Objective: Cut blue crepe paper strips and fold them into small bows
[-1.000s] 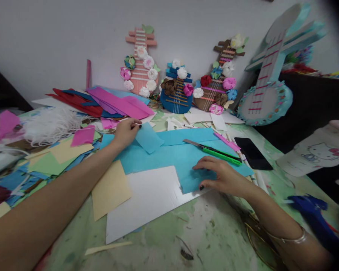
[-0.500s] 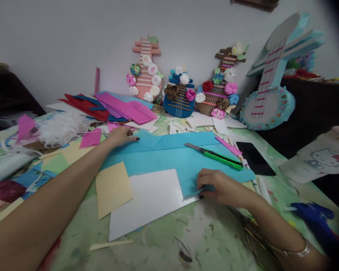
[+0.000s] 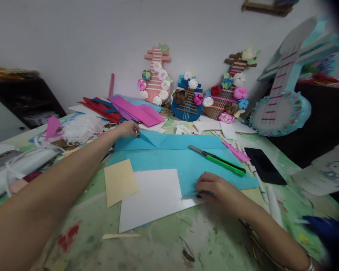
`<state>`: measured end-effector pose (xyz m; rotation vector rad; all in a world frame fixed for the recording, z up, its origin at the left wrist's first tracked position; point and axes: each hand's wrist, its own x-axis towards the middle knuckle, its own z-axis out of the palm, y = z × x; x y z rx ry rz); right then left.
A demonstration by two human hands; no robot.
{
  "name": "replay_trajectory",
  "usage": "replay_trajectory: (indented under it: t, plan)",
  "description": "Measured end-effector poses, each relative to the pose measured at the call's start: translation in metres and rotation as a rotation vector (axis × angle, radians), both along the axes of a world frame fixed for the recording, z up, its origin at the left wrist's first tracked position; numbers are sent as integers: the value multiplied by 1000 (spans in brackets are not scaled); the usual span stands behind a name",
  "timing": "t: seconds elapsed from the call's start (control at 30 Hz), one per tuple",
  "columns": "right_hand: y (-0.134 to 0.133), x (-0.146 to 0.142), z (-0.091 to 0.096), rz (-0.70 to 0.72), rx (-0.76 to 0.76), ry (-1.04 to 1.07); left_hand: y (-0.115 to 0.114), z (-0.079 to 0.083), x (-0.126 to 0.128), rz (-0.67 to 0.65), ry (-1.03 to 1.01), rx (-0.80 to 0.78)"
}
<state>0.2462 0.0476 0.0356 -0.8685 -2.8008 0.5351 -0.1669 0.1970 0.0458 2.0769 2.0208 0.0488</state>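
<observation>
A large light blue paper sheet [image 3: 183, 162] lies across the middle of the table. My left hand [image 3: 127, 129] reaches far out and rests on its far left corner, fingers curled down beside a small loose blue piece [image 3: 154, 137]. My right hand [image 3: 214, 188] is closed on the sheet's near edge, pinching it between thumb and fingers. A white card [image 3: 152, 199] lies under the blue sheet's near side. A green utility knife [image 3: 219, 160] rests on the sheet beyond my right hand.
A tan paper [image 3: 120, 182] lies left of the white card. Pink, red and blue sheets [image 3: 130, 109] are piled at the back left beside white fluff [image 3: 81, 128]. Paper guitars [image 3: 188, 98] with flowers lean on the wall. A black phone [image 3: 264, 165] lies at right.
My left hand has laid the small blue piece down and now rests on the sheet's far corner. My right hand has gone from flat on the sheet to gripping its near edge.
</observation>
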Motion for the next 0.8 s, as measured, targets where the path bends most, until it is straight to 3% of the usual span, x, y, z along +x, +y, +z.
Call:
replay_trajectory:
  t: [0.2, 0.33, 0.5, 0.67, 0.8]
  plan:
    - [-3, -3, -2, 53, 32, -2, -9, -3, 5, 19, 93, 92]
    - [-5, -3, 0, 38, 8, -57, -32, -5, 20, 2, 158, 226]
    - [-8, -3, 4, 8, -33, -136, -95, -3, 39, -85, 235, 288]
    - [-10, -1, 3, 18, -82, -131, -176, -10, 43, -172, 277, 150]
    - [-8, 0, 0, -1, -106, -119, -218, -21, 36, -206, 319, 82]
